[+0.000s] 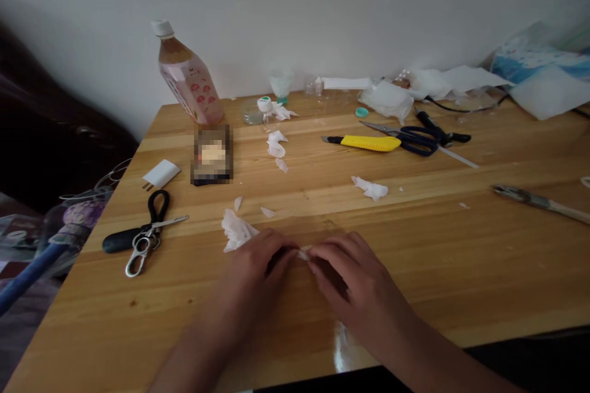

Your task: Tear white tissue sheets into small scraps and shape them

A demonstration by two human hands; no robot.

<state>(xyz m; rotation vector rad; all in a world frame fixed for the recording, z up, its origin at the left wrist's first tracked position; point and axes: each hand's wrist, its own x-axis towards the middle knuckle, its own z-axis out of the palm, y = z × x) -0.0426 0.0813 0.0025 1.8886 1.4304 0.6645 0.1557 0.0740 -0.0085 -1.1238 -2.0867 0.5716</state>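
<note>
Near the front middle of the wooden table (442,270), my left hand (258,267) and my right hand (357,273) face each other, fingertips pinched. Between them is a small twisted bit of white tissue (302,255), with one end at each hand's fingertips. A crumpled white tissue (236,231) lies just beyond my left hand, and small torn scraps (267,212) lie past it. Something clear and shiny (341,350), perhaps plastic, shows partly under my right wrist.
Left are a key ring (147,239), a white charger plug (161,173), a pixelated dark object (212,156) and a drink bottle (191,83). A yellow utility knife (369,143), scissors (417,140) and a teal cap (362,112) lie farther back. Pliers (520,194) lie right.
</note>
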